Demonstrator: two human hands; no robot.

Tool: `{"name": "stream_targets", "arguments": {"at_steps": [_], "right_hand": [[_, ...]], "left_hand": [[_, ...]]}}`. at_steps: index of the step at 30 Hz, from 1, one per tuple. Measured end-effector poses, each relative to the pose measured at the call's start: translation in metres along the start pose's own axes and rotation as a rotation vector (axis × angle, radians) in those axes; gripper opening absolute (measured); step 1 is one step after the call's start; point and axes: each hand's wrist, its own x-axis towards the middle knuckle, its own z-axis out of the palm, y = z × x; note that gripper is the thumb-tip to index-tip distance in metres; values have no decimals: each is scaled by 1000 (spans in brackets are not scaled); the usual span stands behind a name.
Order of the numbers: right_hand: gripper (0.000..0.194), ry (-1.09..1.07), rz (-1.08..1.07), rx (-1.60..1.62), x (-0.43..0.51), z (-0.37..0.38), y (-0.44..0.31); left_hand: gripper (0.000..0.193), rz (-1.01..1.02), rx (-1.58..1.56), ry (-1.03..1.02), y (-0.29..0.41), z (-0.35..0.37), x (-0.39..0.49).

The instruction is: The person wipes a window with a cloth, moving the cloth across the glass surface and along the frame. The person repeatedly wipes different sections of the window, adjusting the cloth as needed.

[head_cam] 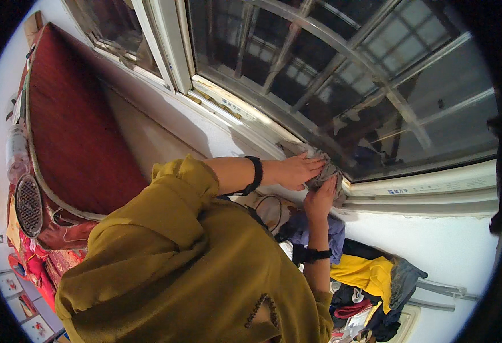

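Observation:
My left hand presses a crumpled grey cloth against the lower corner of a white window frame. Just below it, my right hand grips the same cloth, fingers bent into its folds. The two hands are close together, and the cloth hides the corner itself. Dark window glass with metal bars behind it rises beyond the hands. Along the sill, the white frame bears printed writing. Each wrist has a black band.
A dark red panel with pale edging stands at left. A clear plastic bottle and an oval patterned object are at its outer edge. Piled clothes, including a yellow garment, lie lower right beside metal tubes.

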Motion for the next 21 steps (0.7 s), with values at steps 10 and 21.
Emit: {"name": "stream_targets", "arguments": {"at_steps": [10, 21], "right_hand": [[76, -3, -14, 116, 10, 10, -30], [77, -92, -90, 216, 48, 32, -84]], "left_hand": [[68, -29, 86, 62, -19, -1, -26], [62, -182, 20, 212, -56, -21, -83]]}}
